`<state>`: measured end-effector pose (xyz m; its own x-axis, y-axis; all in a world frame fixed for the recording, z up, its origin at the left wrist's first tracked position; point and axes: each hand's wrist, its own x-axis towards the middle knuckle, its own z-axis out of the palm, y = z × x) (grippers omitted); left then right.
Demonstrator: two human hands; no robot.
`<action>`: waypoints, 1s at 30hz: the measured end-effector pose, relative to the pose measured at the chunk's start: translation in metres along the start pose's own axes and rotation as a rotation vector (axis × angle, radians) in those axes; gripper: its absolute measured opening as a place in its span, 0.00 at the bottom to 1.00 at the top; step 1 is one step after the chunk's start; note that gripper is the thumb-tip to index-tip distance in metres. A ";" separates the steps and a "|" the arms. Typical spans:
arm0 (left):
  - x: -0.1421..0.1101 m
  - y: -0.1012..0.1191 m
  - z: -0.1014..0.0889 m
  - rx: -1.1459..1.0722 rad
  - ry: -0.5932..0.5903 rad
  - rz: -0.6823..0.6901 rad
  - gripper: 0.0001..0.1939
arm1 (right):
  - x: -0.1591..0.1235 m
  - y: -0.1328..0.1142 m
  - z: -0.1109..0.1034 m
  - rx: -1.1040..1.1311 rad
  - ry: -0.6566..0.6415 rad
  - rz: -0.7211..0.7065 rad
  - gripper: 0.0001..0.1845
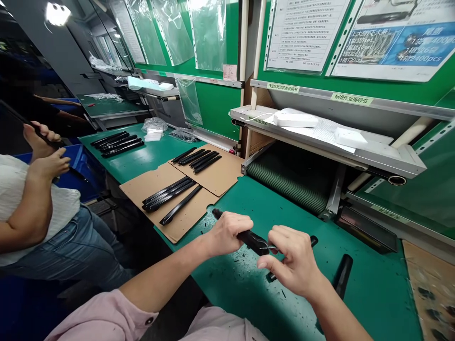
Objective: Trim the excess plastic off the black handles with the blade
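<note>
My left hand (229,232) is wrapped round a long black plastic part (253,240), held tilted above the table. Its near end points toward my right hand (293,258), whose fingers are closed on a thin metal blade (271,247). The blade touches the near end of the part; its handle is hidden in my fingers. Under and behind my right hand lies another black piece (313,241), partly covered. A further black part (343,274) rests to the right, partly behind my right forearm. Small black shavings are scattered on the table below my hands.
Cardboard sheets (177,222) on the green table (377,293) bear rows of black parts (170,193). More black parts (117,143) and plastic bags (154,125) lie farther left. A conveyor belt (287,177) runs under a shelf (320,137). A co-worker (39,203) stands at left holding a black part.
</note>
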<state>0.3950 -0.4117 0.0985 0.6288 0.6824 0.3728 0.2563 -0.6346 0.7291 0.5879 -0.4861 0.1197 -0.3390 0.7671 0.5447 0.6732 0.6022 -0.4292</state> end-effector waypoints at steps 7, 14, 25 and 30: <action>-0.021 0.017 0.021 -0.083 0.143 -0.255 0.16 | 0.000 0.001 0.026 -0.161 0.278 0.066 0.30; -0.030 0.044 0.026 -0.337 0.099 -0.615 0.02 | 0.017 0.004 0.039 -0.350 0.396 0.178 0.28; -0.029 0.053 0.027 -0.294 0.068 -0.661 0.03 | 0.014 0.000 0.039 -0.415 0.388 0.184 0.29; -0.027 0.056 0.026 -0.321 0.038 -0.657 0.04 | 0.011 -0.005 0.044 -0.432 0.390 0.216 0.28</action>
<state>0.4114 -0.4746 0.1142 0.3922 0.9014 -0.1836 0.3407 0.0431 0.9392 0.5521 -0.4714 0.0963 0.0453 0.6753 0.7361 0.9325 0.2358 -0.2736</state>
